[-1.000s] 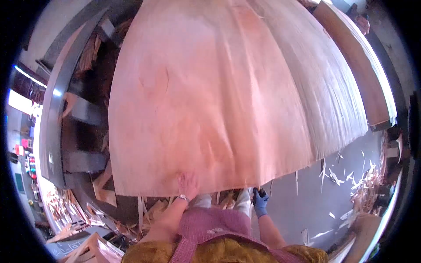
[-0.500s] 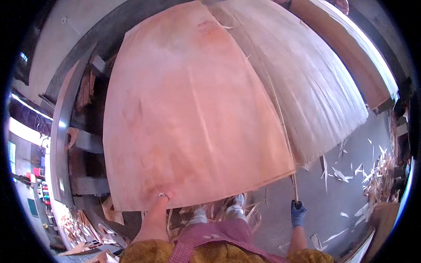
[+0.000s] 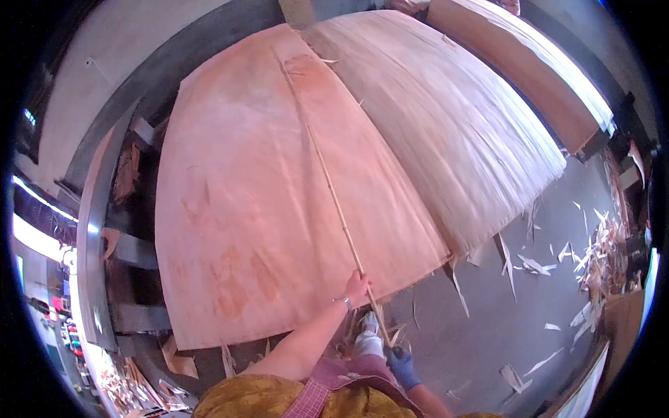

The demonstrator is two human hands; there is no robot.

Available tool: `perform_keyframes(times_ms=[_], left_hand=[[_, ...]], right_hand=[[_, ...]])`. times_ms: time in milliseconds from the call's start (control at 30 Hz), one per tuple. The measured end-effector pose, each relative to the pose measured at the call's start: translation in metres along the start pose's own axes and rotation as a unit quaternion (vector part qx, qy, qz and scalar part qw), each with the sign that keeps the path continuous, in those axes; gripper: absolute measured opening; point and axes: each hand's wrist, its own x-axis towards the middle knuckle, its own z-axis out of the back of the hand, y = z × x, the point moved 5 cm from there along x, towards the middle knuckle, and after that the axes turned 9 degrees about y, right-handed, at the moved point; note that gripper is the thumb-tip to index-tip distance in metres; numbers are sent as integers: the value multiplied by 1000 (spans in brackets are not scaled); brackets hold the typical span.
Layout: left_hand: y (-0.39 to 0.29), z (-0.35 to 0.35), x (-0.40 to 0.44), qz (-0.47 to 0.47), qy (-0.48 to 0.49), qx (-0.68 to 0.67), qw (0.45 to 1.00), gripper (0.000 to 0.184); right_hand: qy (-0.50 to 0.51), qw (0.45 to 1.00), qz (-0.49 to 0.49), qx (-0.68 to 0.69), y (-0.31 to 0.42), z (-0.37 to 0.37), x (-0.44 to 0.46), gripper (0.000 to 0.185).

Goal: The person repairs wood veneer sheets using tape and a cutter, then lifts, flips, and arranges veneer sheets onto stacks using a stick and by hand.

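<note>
A long thin stick (image 3: 336, 203) lies slantwise over a reddish wood veneer sheet (image 3: 237, 188), its near end past the sheet's front edge. My left hand (image 3: 357, 289), bare and with a bracelet at the wrist, is closed round the stick near that edge. Lower down, my right hand (image 3: 403, 365), in a blue glove, grips the stick's near end. Paler veneer sheets (image 3: 446, 132) lie to the right, beside the reddish one.
Another stack of sheets (image 3: 523, 76) stands at the upper right. Grey supports (image 3: 136, 251) show at the left. Veneer scraps (image 3: 603, 258) litter the floor on the right, with more at the lower left. Part of another person (image 3: 511, 6) shows at the top right.
The stick has swung from the right edge of the reddish sheet to across its middle. My left hand has moved right from the sheet onto the stick; my right hand has moved left and down.
</note>
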Motion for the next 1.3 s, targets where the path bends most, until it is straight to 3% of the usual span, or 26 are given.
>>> perform_keyframes(times_ms=[33,133,300,367,400,500,600,700,1033,1167,1267,1300], left_hand=[[16,-7,1,82,0,-68,994,25],[28,-39,-36,67,125,-13,990,21],[30,-53,-92,64,144,-23,987,23],[32,-52,-111,115,174,-33,977,23],[32,-52,-119,139,188,-38,972,23],[45,-47,-130,68,120,-67,988,28],[60,-57,-143,103,160,-104,976,37],[93,-93,-162,160,285,-68,943,41],[71,-148,-208,170,375,-79,908,30],[51,-128,-221,134,263,-69,953,30],[82,-105,-223,95,227,14,969,32],[82,-104,-228,110,216,-19,970,34]], right_hand=[[-14,1000,12,23,-9,-6,-18,35],[-59,997,19,40,-78,-10,-52,32],[-84,995,10,-51,-119,-19,-94,32],[-92,993,-4,-80,-137,-24,-112,34],[-95,989,-9,-111,-133,-25,-128,36],[-104,980,-29,-166,-124,-29,-170,37],[-114,975,-44,-187,-121,-24,-181,37],[-126,970,-51,-200,-110,-18,-184,37],[-148,959,-40,-237,-78,-8,-195,36],[-154,957,-32,-243,-72,-5,-196,36],[-156,957,-30,-244,-69,-5,-194,36],[-156,956,-30,-245,-69,-4,-196,36]])
